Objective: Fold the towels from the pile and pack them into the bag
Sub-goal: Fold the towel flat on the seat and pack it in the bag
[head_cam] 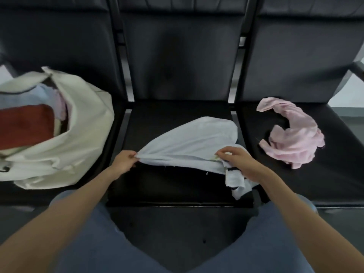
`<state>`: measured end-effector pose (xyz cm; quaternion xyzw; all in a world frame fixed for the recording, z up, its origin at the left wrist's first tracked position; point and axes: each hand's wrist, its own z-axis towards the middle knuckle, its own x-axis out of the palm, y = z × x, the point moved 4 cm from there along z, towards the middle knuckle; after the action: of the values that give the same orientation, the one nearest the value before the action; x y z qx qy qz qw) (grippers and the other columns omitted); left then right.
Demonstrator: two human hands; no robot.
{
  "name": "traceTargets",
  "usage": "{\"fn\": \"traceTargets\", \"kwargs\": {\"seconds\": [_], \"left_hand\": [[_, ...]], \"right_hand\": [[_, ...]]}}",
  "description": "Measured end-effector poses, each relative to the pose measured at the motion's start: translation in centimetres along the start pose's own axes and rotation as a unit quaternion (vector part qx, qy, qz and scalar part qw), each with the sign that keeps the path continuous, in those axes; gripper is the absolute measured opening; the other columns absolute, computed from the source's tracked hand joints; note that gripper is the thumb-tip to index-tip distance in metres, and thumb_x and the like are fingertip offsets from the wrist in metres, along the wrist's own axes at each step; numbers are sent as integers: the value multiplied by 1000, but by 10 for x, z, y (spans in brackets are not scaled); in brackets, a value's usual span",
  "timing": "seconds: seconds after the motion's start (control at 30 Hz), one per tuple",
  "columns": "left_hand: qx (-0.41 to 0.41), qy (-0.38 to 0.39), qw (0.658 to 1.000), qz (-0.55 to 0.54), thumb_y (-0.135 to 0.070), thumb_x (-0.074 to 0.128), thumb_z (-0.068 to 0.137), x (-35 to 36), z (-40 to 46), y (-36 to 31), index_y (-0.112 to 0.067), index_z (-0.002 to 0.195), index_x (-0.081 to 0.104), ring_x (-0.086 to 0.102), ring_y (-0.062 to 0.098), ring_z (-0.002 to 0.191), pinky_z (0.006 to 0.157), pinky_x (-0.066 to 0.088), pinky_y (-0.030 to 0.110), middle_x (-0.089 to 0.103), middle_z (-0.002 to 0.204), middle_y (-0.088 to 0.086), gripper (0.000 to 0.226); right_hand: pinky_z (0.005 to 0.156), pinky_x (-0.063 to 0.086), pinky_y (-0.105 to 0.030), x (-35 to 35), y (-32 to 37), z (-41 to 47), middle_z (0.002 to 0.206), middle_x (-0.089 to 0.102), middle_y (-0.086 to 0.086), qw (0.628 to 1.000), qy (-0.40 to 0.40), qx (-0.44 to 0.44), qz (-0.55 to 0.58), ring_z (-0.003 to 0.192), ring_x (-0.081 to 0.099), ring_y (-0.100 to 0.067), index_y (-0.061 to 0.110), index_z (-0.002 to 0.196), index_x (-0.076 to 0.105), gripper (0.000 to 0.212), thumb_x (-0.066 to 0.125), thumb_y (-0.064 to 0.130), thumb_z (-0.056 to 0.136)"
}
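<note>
White towel (194,138): middle seat (177,111), near edge lifted.
Left hand (126,161): grip pinching towel's left corner.
Right hand (239,160): grip pinching right corner.
Cream bag (78,134): left seat, open, folded towels inside.
Pink towel (291,134): crumpled, right seat.

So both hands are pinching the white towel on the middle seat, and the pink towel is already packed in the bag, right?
Not quite. The pink towel lies crumpled on the right seat, not in the bag. The head view also shows the left hand and right hand pinching the white towel.
</note>
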<state>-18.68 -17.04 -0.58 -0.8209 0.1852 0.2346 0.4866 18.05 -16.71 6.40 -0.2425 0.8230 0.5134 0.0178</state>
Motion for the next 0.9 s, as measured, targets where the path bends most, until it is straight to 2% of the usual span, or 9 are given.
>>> {"fn": "traceTargets", "kwargs": {"seconds": [0.07,0.17,0.3,0.43,0.5,0.57,0.7,0.8,0.9], "left_hand": [[1,-11,1000,12,-12,54,96,-5,-3,13,-6,87,68,57,18,63,57,42,27,63,76,11,17],[7,-17,1000,15,-10,55,95,-9,-7,22,-8,90,69,57,16,64,56,43,26,63,76,10,15],[-34,-38,998,-37,-5,58,91,-9,-6,25,-3,92,69,62,16,69,63,51,28,66,79,9,12],[-122,-66,981,-136,-5,61,81,-5,5,15,3,89,67,66,23,74,76,57,38,68,84,15,13],[-100,-92,989,-60,-13,58,79,-4,15,-1,-4,83,64,65,25,79,71,52,34,67,85,11,11],[-42,-114,992,34,-21,59,84,3,27,-24,-9,99,66,63,26,94,70,45,30,65,97,8,21],[58,-99,985,126,-32,64,88,29,69,-61,-13,133,52,52,30,120,97,46,40,54,131,12,50],[58,-65,988,130,-38,67,86,53,92,-80,-14,138,46,50,31,123,101,43,46,51,134,13,61],[52,-30,980,189,-33,65,87,78,95,-87,-13,129,50,53,31,117,103,38,44,55,125,11,50]], "right_hand": [[78,41,-23,8,-2,-1,96,60,2,999,30,33,-18,88,55,-13,19,99,57,30,71,41,82],[67,37,-22,21,-2,-4,88,48,1,987,39,17,-154,75,43,-12,18,96,44,55,86,34,65],[57,32,-27,37,-8,5,77,43,-1,936,12,-79,-344,67,37,-17,17,86,31,48,76,12,69],[61,38,-25,37,-2,6,76,50,2,944,-6,-125,-306,70,45,-19,25,75,40,35,65,1,69],[62,38,-16,37,3,5,76,55,5,946,-2,-124,-300,73,50,-17,28,69,49,32,65,0,69],[68,44,-18,35,4,5,84,61,3,948,10,-109,-300,78,57,-15,26,68,61,25,64,1,71],[71,44,-15,30,3,4,90,66,2,943,10,-129,-306,81,59,-10,24,77,73,29,59,-2,81],[67,45,-26,25,-2,12,82,67,-4,940,-11,-148,-308,74,59,-21,15,85,76,38,49,-11,82],[57,35,-10,21,-13,25,71,60,-5,930,-44,-156,-331,64,54,-23,12,99,76,39,47,-11,85]]}}
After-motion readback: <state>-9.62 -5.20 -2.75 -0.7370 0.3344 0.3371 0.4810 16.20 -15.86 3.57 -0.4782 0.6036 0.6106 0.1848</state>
